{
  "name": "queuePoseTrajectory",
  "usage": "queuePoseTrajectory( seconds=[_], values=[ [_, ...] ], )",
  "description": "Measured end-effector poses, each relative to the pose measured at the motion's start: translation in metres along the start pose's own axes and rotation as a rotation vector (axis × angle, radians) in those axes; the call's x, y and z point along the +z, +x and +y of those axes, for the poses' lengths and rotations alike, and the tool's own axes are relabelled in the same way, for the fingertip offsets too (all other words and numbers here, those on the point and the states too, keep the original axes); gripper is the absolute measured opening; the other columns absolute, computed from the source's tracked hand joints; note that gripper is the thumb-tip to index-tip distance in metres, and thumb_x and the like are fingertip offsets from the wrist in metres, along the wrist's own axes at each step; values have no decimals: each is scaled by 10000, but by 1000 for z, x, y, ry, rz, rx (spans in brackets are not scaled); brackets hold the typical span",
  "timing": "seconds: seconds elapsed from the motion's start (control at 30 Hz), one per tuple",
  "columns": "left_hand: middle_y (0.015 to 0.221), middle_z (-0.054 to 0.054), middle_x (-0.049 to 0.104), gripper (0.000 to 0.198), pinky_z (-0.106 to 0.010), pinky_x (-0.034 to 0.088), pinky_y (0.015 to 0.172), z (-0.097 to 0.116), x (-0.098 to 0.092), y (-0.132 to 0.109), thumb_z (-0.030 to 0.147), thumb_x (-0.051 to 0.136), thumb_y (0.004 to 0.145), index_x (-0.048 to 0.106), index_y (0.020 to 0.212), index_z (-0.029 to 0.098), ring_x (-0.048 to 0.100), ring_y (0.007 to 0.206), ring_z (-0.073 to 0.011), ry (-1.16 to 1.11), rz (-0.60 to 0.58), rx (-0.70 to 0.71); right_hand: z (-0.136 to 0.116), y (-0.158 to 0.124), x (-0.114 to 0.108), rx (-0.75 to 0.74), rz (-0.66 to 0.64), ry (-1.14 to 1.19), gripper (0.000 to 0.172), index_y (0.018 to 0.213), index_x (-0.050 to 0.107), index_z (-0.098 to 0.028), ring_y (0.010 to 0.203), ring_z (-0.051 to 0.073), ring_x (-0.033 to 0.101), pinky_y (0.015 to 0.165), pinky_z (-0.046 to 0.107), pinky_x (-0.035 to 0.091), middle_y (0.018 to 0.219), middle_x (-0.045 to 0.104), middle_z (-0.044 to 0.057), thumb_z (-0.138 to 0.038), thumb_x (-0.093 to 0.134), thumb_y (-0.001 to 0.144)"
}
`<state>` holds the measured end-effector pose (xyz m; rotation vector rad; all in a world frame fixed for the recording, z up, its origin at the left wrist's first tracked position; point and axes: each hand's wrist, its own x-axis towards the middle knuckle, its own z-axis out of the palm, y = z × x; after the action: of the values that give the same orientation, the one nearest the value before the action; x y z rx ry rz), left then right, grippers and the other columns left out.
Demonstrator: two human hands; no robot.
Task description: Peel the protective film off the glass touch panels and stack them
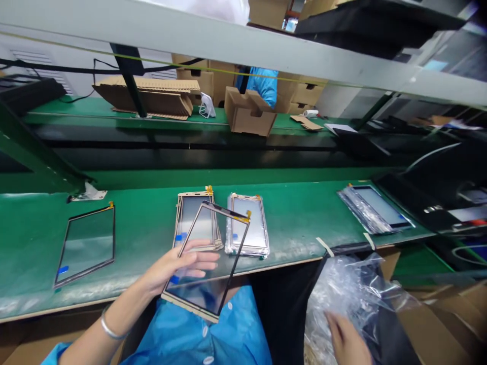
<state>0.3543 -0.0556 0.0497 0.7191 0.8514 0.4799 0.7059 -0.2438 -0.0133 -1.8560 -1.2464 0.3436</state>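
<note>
My left hand (192, 261) grips a clear glass panel (213, 253) with a dark frame by its left edge, tilted above the table's front edge; its fingers show behind the glass. An orange connector and a blue tab mark this panel. My right hand (348, 337) is low at the right, by crumpled clear plastic film (342, 289); its fingers are blurred, and whether they hold anything is unclear. Behind the held panel lie a left stack of panels (196, 215) and a right stack (249, 223). Another framed panel (89, 243) lies flat on the left.
The green table (297, 213) carries film-wrapped panels (371, 208) at the right. A green post (41, 147) rises at the left. On the rear shelf stand flat cardboard pieces (152, 94) and an open carton (251, 114). A pale beam (228, 40) crosses above.
</note>
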Motion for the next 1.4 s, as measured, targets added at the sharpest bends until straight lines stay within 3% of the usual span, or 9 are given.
queuePoseTrajectory(
  seconds=[0.2,0.37,0.67,0.9,1.03,1.1,1.17,1.23,1.4],
  values=[
    [1202,-177,653,447,-407,500,896,-15,13,-16,403,613,856,541,1230,171,646,1068,-293,177,-72,42,-91,71,67,82,-289,502,250,945,663,-176,554,120,577,511,230,497,743,668,39,-370,517,887],
    [1206,-163,655,445,-401,500,903,-18,10,-28,426,588,869,536,1238,182,639,1083,-283,246,-71,35,-135,95,79,64,-462,584,188,776,625,-165,535,86,546,510,195,452,677,623,8,-318,551,857],
    [1260,-107,632,374,-372,470,975,-20,14,-38,380,540,907,540,1245,219,583,1173,-252,350,2,84,-140,97,86,145,-487,602,134,693,584,-165,465,92,534,434,192,421,574,578,-12,-271,564,773],
    [1253,-104,637,393,-387,472,978,-31,19,-30,402,559,892,549,1237,215,589,1162,-264,228,86,195,-128,85,103,32,-147,433,162,738,601,-175,471,108,518,464,223,421,548,538,-23,-286,530,832],
    [1216,-140,653,438,-375,522,877,-22,17,-20,378,616,856,522,1241,191,631,1092,-283,27,212,273,-110,58,100,-99,-392,171,343,608,533,-189,515,115,515,505,223,430,556,510,-11,-342,479,910],
    [1218,-135,652,457,-363,530,852,-15,17,-14,349,641,837,508,1247,197,641,1074,-277,-80,245,281,-105,42,99,-199,-473,82,311,669,563,-189,658,143,586,608,242,483,709,586,30,-319,451,928],
    [1216,-126,655,467,-359,531,852,-10,19,-9,328,665,817,507,1238,202,645,1067,-269,-169,239,299,-105,29,101,-250,-433,148,228,860,608,-191,820,166,622,730,277,517,906,625,70,-257,405,941],
    [1216,-116,656,461,-363,527,864,-8,22,-6,317,666,815,509,1235,208,644,1068,-262,-218,226,316,-108,19,105,-215,-403,292,233,992,601,-193,779,151,635,711,273,538,913,636,67,-212,373,950],
    [1247,-108,636,455,-375,529,865,-10,27,-6,329,635,836,501,1259,227,623,1105,-272,-234,225,354,-119,10,114,-105,-345,427,132,906,636,-193,620,139,628,583,247,549,772,644,32,-247,516,905]
  ],
)
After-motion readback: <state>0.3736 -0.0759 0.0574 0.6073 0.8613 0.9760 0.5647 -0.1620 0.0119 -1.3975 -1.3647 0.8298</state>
